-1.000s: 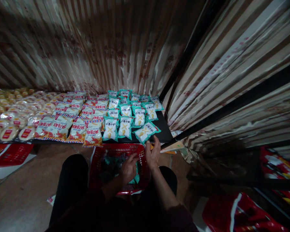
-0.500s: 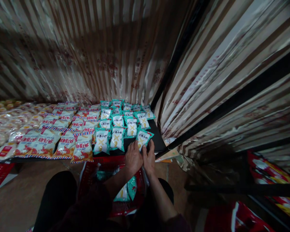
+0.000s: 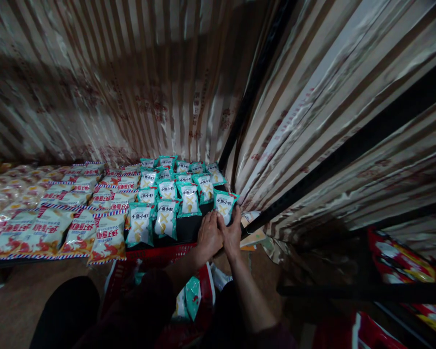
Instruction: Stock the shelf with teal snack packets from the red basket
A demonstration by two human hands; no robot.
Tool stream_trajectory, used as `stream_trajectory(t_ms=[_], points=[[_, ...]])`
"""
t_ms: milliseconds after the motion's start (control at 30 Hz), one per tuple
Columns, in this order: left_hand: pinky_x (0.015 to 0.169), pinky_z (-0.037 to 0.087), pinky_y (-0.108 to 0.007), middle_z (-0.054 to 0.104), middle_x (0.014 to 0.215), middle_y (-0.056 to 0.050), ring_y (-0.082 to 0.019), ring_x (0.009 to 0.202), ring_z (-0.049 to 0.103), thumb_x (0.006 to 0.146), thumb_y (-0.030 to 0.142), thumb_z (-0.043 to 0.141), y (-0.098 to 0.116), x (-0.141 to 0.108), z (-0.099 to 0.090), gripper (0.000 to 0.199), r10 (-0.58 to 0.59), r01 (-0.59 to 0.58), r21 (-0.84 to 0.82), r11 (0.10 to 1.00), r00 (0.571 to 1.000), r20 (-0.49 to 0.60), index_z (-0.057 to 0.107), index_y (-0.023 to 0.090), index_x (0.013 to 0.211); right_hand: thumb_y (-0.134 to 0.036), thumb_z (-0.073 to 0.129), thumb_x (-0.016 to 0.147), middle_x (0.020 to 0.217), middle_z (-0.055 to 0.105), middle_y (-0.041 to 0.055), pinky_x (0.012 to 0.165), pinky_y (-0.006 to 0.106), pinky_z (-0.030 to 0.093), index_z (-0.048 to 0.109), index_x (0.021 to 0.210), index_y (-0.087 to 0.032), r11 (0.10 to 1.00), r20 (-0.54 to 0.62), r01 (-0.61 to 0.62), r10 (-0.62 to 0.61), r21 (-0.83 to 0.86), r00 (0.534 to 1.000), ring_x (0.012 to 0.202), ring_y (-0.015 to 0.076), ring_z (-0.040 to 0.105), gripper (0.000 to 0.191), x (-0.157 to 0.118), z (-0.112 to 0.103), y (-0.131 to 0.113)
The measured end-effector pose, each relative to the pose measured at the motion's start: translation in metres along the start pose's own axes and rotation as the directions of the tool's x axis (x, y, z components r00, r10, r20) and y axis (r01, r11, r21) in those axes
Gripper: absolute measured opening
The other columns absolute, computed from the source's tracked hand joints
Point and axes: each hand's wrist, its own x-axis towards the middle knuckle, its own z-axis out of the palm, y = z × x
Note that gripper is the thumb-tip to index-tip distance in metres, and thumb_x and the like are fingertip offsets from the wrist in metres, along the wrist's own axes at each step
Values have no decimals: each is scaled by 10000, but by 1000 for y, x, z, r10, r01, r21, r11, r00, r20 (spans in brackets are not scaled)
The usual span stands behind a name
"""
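At the right end of the black shelf [image 3: 189, 226], my right hand [image 3: 231, 235] grips the lower edge of a teal-and-white snack bag [image 3: 224, 205], thumb on its front and fingers along its right side. Pressed against that hand, my left hand [image 3: 209, 236] lies with fingers stretched forward at the bag's lower left corner. More teal snack bags [image 3: 166, 218] stand in rows to the left and behind. Below my forearms, a red basket [image 3: 111, 286] holds several teal bags [image 3: 192, 298], partly hidden by my sleeve.
Orange-and-white snack bags [image 3: 109, 236] and clear-wrapped round items [image 3: 7, 201] fill the shelf's left part. Striped curtains [image 3: 148, 87] hang behind it. Dark metal posts [image 3: 247, 92] slant at the right corner. Red and yellow packages [image 3: 403, 257] lie at far right.
Both hands and the held bag have moved slightly right and back, into line with the shelf's right edge. The camera view has shifted, so the shelf's contents appear further left.
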Motion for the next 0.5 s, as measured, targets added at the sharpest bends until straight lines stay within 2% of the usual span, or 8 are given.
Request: stream_trajectory(t_ms=[133,300,400,500], points=[[1098,371,-406,522,1353,-161,-238,1262,478,860,132,374,8,29,4,472,-35,37,-97,995,999,27,464,89,1322,-492,513,821,1424,428,174,1056,453,356,315,1417,-137,993,-19,97,-98,-64,995,1306,277,420,721,31,0,3],[1093,371,-386,556,1333,-107,-216,1248,497,851,130,408,19,61,6,472,-48,49,-179,983,999,11,485,153,1315,-428,476,836,1392,462,184,1047,473,365,353,1395,-123,980,-74,153,-163,-126,984,1276,285,449,648,66,6,8],[1103,346,-363,546,1350,-93,-208,1270,479,849,141,429,22,76,6,468,-136,147,-185,972,988,70,490,156,1313,-393,454,839,1397,461,174,1050,482,361,333,1410,-130,978,-79,155,-168,-143,983,1272,281,453,639,80,12,14],[1111,326,-348,509,1384,-107,-212,1295,455,833,120,432,21,87,5,494,-221,246,-196,949,965,143,479,135,1325,-355,449,838,1387,478,164,1045,493,363,352,1406,-135,974,-31,169,-176,-150,984,1263,285,460,617,89,17,21]])
